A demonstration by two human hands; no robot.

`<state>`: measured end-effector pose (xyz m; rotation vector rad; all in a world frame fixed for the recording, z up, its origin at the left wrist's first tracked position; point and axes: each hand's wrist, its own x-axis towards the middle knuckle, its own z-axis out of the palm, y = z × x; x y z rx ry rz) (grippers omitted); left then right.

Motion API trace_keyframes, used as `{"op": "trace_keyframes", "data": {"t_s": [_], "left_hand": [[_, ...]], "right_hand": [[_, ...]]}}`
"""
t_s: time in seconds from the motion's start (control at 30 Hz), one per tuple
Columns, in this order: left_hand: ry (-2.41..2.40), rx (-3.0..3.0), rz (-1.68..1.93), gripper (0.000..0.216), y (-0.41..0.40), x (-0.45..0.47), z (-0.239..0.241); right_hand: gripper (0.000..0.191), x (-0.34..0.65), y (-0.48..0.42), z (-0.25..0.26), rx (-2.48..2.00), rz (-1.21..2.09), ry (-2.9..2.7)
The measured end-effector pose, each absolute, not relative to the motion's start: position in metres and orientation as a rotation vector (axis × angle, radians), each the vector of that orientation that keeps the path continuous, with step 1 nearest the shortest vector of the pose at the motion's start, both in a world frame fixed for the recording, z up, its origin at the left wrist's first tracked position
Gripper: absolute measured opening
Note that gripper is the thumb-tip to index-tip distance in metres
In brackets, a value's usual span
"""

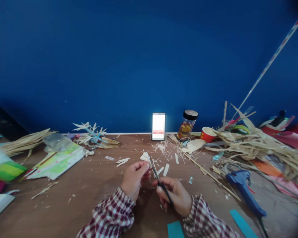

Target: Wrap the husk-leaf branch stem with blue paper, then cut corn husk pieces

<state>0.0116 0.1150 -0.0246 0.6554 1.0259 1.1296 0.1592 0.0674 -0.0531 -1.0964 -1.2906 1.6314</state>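
Note:
My left hand (134,177) is closed in a pinch on a small pale piece of dried leaf (145,156), held just above the brown table (89,185). My right hand (176,195) is wrapped round the black handles of a pair of scissors (160,181). The blades point up and left and meet the leaf piece at its lower right edge. Both wrists wear red and white checked sleeves. Short cut strips and slivers (164,170) lie on the table right behind my hands.
A blue glue gun (245,191) lies at the right, beside a heap of dried leaves (258,145). Behind stand a black-lidded jar (187,124), a red paper cup (207,134) and a bright white upright object (158,126). Coloured paper (56,162) and more leaves lie at left. Teal strips (175,229) sit near the front edge.

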Motion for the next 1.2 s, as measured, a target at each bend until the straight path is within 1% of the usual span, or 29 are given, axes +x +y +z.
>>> {"op": "trace_keyframes", "data": {"t_s": [1.0, 1.2], "left_hand": [[1.012, 0.658, 1.125, 0.025, 0.118, 0.012, -0.03], [1.027, 0.625, 1.12, 0.026, 0.118, 0.013, -0.029]], "right_hand": [[0.039, 0.157, 0.068, -0.066, -1.135, 1.598, -1.288], [0.042, 0.156, 0.068, -0.062, -1.18, 1.6, -1.271]]}}
